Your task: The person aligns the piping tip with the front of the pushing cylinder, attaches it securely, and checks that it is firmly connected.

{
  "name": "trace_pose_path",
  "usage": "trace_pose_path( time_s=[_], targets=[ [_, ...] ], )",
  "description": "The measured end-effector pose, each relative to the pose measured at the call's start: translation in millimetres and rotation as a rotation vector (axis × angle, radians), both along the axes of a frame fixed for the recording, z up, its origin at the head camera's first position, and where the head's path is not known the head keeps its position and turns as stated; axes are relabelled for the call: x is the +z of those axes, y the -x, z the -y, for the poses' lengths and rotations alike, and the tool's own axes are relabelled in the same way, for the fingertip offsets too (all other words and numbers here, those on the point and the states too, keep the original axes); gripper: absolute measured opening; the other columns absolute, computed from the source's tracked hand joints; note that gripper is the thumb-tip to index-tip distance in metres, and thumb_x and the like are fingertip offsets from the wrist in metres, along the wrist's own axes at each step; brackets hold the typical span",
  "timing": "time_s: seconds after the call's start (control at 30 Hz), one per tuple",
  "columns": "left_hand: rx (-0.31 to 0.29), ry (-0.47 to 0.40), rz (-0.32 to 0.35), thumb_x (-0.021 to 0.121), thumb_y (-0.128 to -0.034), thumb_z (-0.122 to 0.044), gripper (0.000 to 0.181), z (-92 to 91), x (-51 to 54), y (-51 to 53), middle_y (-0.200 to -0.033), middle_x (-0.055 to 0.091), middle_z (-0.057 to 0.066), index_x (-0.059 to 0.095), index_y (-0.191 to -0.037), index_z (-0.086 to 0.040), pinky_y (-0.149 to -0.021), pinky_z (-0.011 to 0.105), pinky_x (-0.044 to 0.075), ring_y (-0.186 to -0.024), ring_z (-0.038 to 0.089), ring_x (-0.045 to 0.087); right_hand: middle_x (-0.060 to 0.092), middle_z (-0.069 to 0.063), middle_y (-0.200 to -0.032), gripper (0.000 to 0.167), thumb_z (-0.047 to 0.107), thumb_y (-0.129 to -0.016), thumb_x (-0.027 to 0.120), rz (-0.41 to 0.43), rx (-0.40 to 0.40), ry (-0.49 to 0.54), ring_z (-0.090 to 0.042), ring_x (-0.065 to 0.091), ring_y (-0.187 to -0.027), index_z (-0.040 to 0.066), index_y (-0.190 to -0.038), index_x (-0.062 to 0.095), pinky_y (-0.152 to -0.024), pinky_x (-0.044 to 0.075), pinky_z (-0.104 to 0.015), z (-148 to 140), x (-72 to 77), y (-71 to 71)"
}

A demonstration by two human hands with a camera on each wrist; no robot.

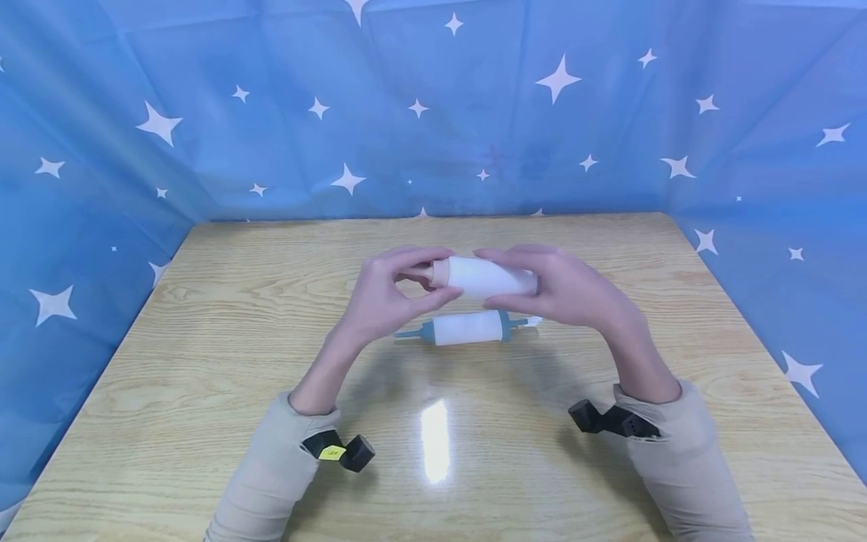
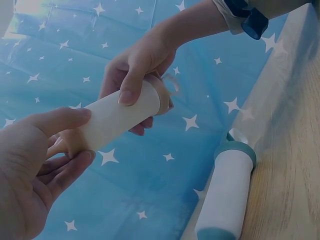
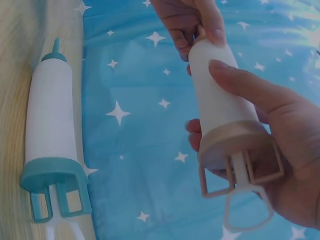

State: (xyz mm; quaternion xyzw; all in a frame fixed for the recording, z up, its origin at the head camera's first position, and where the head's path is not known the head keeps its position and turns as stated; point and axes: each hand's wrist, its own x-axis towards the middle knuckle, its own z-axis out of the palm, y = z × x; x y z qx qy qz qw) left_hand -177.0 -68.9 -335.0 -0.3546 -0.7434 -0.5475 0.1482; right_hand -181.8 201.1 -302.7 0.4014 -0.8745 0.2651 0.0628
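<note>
Above the middle of the table, both hands hold a large white-barrelled, syringe-like tube (image 1: 489, 277) with pinkish-beige ends. My left hand (image 1: 379, 297) pinches its nozzle end between thumb and fingers, around the beige collar (image 2: 75, 141). At the other end my right hand (image 1: 565, 286) grips the white barrel, thumb along one side and fingers beneath. Two beige finger loops and a pale pull ring (image 3: 247, 209) stick out past the right palm in the right wrist view. A matching tube with teal ends (image 1: 467, 329) lies on the table just below the hands.
The wood-grain table (image 1: 203, 376) has a bright light reflection near its front. A blue curtain with white stars (image 1: 420, 105) hangs behind the table and along both sides. Each sleeve carries a black wrist camera (image 1: 612, 421).
</note>
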Motion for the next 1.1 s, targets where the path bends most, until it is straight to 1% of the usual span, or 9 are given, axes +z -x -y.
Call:
trace_pose_path(
  time_s=[0.1, 0.23, 0.3, 0.43, 0.57, 0.63, 0.83, 0.93, 1.1],
  targets=[
    [0.013, -0.006, 0.004, 0.087, -0.0793, -0.007, 0.041, 2.2, 1.3, 0.2, -0.11, 0.073, 0.009, 0.073, -0.118, -0.001, -0.075, 0.033, 0.062, -0.086, 0.015, 0.071, 0.071, -0.006, -0.114, 0.056, 0.028, -0.088, 0.081, -0.005, -0.004, 0.002, -0.012, 0.061, -0.078, 0.011, -0.139, 0.062, -0.064, 0.054, -0.031, -3, 1.0, 1.9],
    [0.029, -0.024, 0.016, 0.087, -0.0787, -0.006, 0.042, 5.4, 3.3, 0.4, -0.111, 0.073, 0.009, 0.073, -0.118, -0.001, -0.076, 0.036, 0.062, -0.086, 0.016, 0.071, 0.07, -0.006, -0.118, 0.055, 0.027, -0.088, 0.081, -0.002, -0.025, 0.012, -0.014, 0.062, -0.085, 0.012, -0.138, 0.063, -0.065, 0.053, -0.032, -9, 1.7, 4.2],
    [0.038, -0.028, 0.019, 0.087, -0.0785, -0.005, 0.042, 6.7, 4.1, 0.5, -0.111, 0.073, 0.009, 0.073, -0.118, -0.002, -0.077, 0.036, 0.062, -0.087, 0.017, 0.071, 0.069, -0.006, -0.121, 0.054, 0.027, -0.088, 0.081, 0.006, -0.037, 0.017, -0.015, 0.062, -0.089, 0.011, -0.137, 0.064, -0.066, 0.053, -0.032, -11, 2.2, 5.0],
    [0.047, -0.027, 0.02, 0.088, -0.0784, -0.006, 0.042, 8.4, 5.2, 1.0, -0.111, 0.072, 0.009, 0.073, -0.118, -0.002, -0.079, 0.032, 0.061, -0.088, 0.018, 0.071, 0.068, -0.004, -0.123, 0.055, 0.03, -0.088, 0.081, 0.046, -0.075, 0.019, -0.015, 0.062, -0.091, 0.012, -0.137, 0.063, -0.069, 0.056, -0.033, -14, 3.3, 6.1],
    [0.053, -0.027, 0.003, 0.088, -0.0777, -0.005, 0.043, 9.9, 4.9, 2.7, -0.11, 0.073, 0.009, 0.073, -0.118, -0.001, -0.079, 0.031, 0.061, -0.087, 0.018, 0.071, 0.068, -0.004, -0.123, 0.056, 0.03, -0.089, 0.08, 0.1, -0.101, 0.022, -0.015, 0.063, -0.093, 0.011, -0.138, 0.062, -0.076, 0.059, -0.037, -17, 3.8, 7.4],
    [0.055, -0.03, -0.005, 0.088, -0.0774, -0.004, 0.043, 10.7, 4.4, 3.9, -0.109, 0.073, 0.01, 0.073, -0.118, 0.0, -0.079, 0.031, 0.061, -0.087, 0.018, 0.071, 0.068, -0.005, -0.12, 0.055, 0.028, -0.09, 0.08, 0.119, -0.106, 0.026, -0.016, 0.064, -0.093, 0.01, -0.138, 0.062, -0.078, 0.06, -0.037, -17, 3.9, 8.2],
    [0.063, -0.02, -0.013, 0.088, -0.0775, -0.004, 0.044, 12.8, 3.1, 6.1, -0.111, 0.072, 0.01, 0.072, -0.119, 0.0, -0.082, 0.034, 0.06, -0.087, 0.017, 0.07, 0.068, -0.005, -0.116, 0.053, 0.028, -0.09, 0.079, 0.144, -0.123, 0.027, -0.017, 0.066, -0.093, 0.01, -0.138, 0.062, -0.075, 0.059, -0.036, -19, 5.6, 9.0],
    [0.069, -0.015, -0.015, 0.088, -0.0772, -0.004, 0.045, 13.5, 2.6, 6.7, -0.112, 0.072, 0.01, 0.073, -0.119, -0.001, -0.083, 0.034, 0.06, -0.088, 0.017, 0.07, 0.068, -0.006, -0.118, 0.054, 0.028, -0.09, 0.079, 0.163, -0.128, 0.026, -0.017, 0.067, -0.095, 0.009, -0.138, 0.062, -0.077, 0.059, -0.036, -20, 5.2, 10.5],
    [0.078, -0.008, -0.015, 0.088, -0.0772, -0.005, 0.044, 14.7, 1.5, 8.9, -0.111, 0.072, 0.01, 0.073, -0.118, -0.001, -0.085, 0.035, 0.06, -0.091, 0.018, 0.069, 0.069, -0.006, -0.115, 0.055, 0.029, -0.09, 0.08, 0.152, -0.137, 0.011, -0.017, 0.068, -0.093, 0.009, -0.138, 0.062, -0.078, 0.06, -0.037, -21, 3.7, 13.0]
  ],
)
